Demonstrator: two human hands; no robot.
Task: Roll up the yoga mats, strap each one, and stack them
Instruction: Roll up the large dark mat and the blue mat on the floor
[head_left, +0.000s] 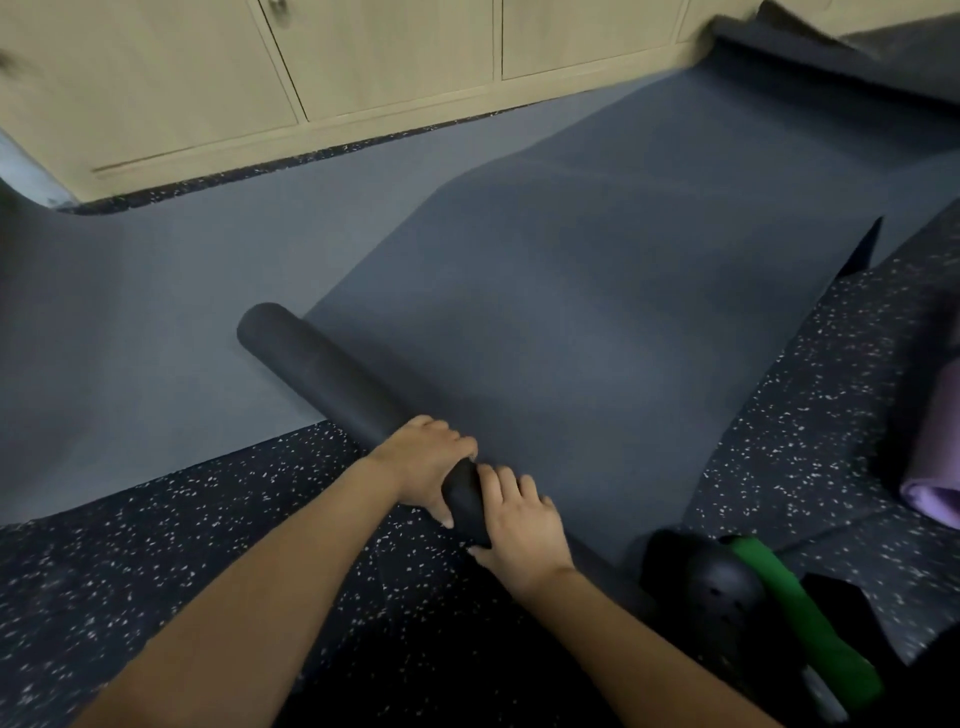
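My dark grey foam yoga mat is only partly rolled, roll lying mid-frame, with my left hand and right hand both clamped round its near end to keep it tight, purple rolled mat at the right edge.

The near end of the dark grey foam yoga mat roll is covered by the left hand and the right hand, which grip it. Its end face is not visible. The lilac rolled mat is cut off by the right edge. The green fabric bundle is partly hidden behind a black rounded object that cannot be identified. The pale wooden cabinet doors are blurred and cut off by the top edge. The dark grey mat in the top right corner runs out of view.
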